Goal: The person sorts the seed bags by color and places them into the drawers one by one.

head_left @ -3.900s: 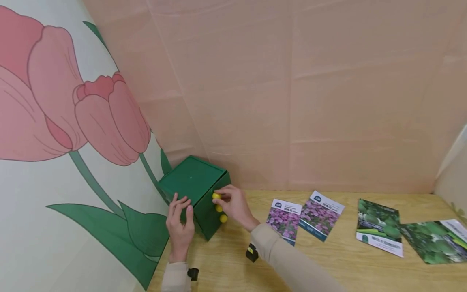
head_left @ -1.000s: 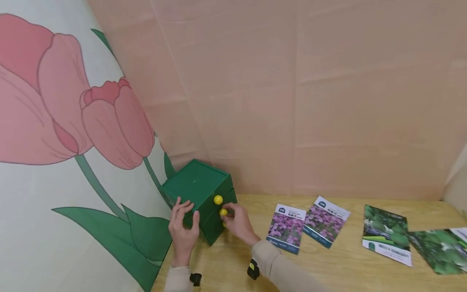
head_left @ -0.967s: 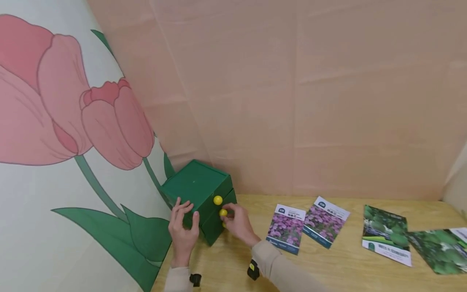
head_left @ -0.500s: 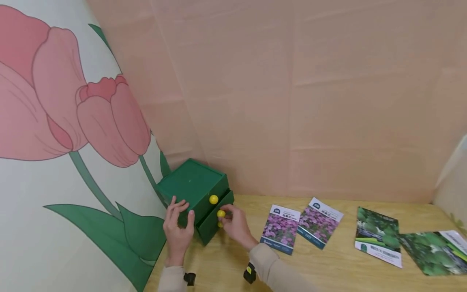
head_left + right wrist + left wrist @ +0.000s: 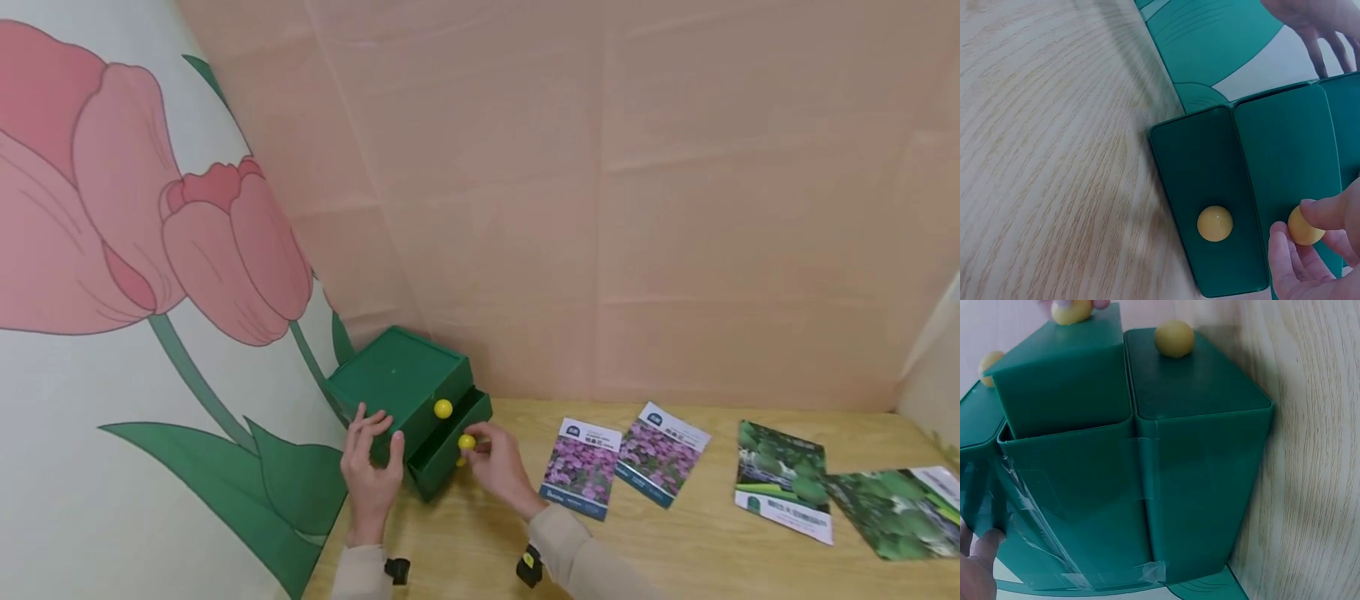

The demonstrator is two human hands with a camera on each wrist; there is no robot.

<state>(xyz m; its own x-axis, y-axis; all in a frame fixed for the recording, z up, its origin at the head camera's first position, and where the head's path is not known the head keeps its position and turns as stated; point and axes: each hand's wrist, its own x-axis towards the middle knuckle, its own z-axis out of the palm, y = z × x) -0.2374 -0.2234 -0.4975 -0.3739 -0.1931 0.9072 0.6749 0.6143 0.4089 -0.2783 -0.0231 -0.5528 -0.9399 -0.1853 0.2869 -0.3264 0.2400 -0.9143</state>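
Observation:
A small green drawer cabinet (image 5: 397, 371) with round yellow knobs stands on the table against the left wall. Its middle drawer (image 5: 1063, 387) is pulled partway out, showing a dark gap behind its front. My right hand (image 5: 501, 468) pinches the yellow knob (image 5: 1304, 228) of that drawer between thumb and fingers. The top knob (image 5: 443, 409) and the bottom knob (image 5: 1215, 224) are untouched, their drawers closed. At the cabinet's near left upper edge rests my left hand (image 5: 371, 467), fingers extended and thumb spread. Part of it shows low in the left wrist view.
Two seed packets with pink flowers (image 5: 581, 468) (image 5: 663, 454) lie right of the cabinet. Farther right are two packets with green leaves (image 5: 783, 475) (image 5: 900, 508). A tulip-painted wall (image 5: 225, 375) borders the left side; a pinkish sheet (image 5: 600, 208) hangs behind.
My right hand has gone from the top knob down to the middle one and drawn the middle drawer outward. My left hand has stayed on the cabinet.

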